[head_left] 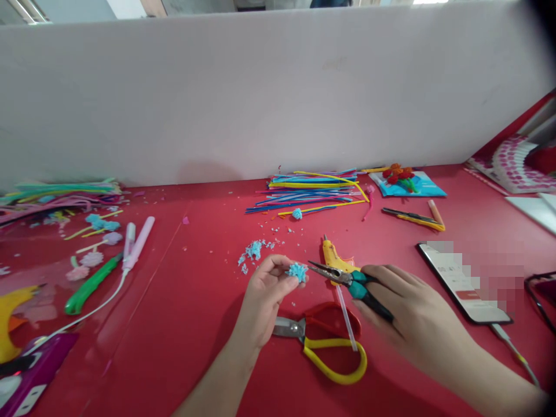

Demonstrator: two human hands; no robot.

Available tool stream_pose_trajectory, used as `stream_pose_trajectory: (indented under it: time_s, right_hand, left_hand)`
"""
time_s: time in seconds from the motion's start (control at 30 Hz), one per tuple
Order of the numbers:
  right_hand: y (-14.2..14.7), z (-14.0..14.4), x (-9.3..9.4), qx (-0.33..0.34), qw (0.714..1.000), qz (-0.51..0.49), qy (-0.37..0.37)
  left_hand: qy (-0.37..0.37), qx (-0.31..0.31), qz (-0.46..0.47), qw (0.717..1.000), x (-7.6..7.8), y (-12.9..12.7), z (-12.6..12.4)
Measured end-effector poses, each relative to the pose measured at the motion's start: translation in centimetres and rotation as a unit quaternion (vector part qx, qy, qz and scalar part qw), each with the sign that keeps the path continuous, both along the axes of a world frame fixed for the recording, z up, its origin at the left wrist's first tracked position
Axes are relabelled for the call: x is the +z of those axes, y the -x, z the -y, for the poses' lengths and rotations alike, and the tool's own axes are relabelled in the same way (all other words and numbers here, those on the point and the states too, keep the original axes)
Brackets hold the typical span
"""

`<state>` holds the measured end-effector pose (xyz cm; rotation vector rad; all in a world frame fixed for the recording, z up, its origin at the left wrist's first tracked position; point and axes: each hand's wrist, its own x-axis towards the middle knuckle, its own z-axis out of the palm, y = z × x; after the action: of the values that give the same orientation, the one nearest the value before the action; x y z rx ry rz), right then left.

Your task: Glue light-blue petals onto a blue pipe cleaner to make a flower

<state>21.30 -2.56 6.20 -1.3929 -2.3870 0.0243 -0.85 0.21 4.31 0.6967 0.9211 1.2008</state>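
Both arms are bare, with no sleeves in sight. The left hand (266, 289) and the right hand (408, 315) wear no gloves, rings or watch.

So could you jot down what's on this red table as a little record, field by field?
left hand: left hand pinches a small blue fuzzy ball at the fingertips
right hand: right hand grips teal-handled needle-nose pliers, tips close to the ball
under the hands: yellow-handled scissors, yellow glue gun
scraps: blue fluff bits
back of table: pile of pipe cleaners
right side: phone on a cable
left side: green utility knife
surface: red table
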Motion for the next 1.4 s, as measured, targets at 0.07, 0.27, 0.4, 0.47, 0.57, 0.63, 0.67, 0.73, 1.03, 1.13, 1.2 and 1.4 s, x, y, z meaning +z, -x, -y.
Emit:
stream_pose_trajectory:
  time_s: [0.07, 0.27, 0.4, 0.47, 0.57, 0.63, 0.67, 0.73, 1.03, 1.13, 1.2, 1.4]
  right_hand:
    - [0.0, 0.2, -0.2, 0.005, 1.0, 0.001, 0.013]
    - [0.2, 0.3, 0.1, 0.01, 1.0, 0.001, 0.001]
    - [0.3, 0.3, 0.1, 0.014, 1.0, 0.004, 0.003]
    - [0.3, 0.3, 0.1, 0.014, 1.0, 0.008, 0.003]
    - [0.4, 0.3, 0.0, 0.017, 1.0, 0.011, 0.005]
    - [0.5, 0.3, 0.1, 0.016, 1.0, 0.011, -0.002]
    - [0.5, 0.3, 0.1, 0.015, 1.0, 0.014, -0.008]
    - [0.6, 0.3, 0.2, 0.013, 0.999, 0.026, -0.028]
    - [1.1, 0.7, 0.2, 0.022, 0.978, 0.164, -0.124]
    - [1.3, 1.0, 0.2, 0.022, 0.973, 0.188, -0.13]
    - [1.4, 1.0, 0.3, 0.02, 0.972, 0.195, -0.126]
    - [1.2, 0.4, 0.6, -0.016, 0.989, 0.111, -0.098]
  left_hand:
    - [-0.006, 0.002, -0.006, 1.0, 0.1, -0.1, 0.0]
    - [-0.022, 0.01, -0.034, 0.999, 0.2, -0.2, 0.1]
    - [-0.034, 0.016, -0.045, 0.998, 0.2, -0.3, 0.1]
    - [-0.044, 0.018, -0.05, 0.998, 0.2, -0.3, 0.2]
    - [-0.052, 0.019, -0.063, 0.996, 0.1, -0.2, 0.2]
    - [-0.05, 0.019, -0.073, 0.996, 0.0, -0.2, 0.2]
    - [-0.049, 0.019, -0.076, 0.996, 0.0, -0.2, 0.2]
    - [-0.047, 0.021, -0.079, 0.996, 0.0, -0.2, 0.2]
    - [-0.039, 0.032, -0.096, 0.994, -0.2, -0.3, 0.1]
    - [-0.031, 0.024, -0.101, 0.994, -0.4, -0.3, 0.1]
    - [-0.026, 0.021, -0.106, 0.994, -0.4, -0.3, 0.2]
    - [-0.037, 0.025, -0.086, 0.995, 0.0, -0.3, 0.1]
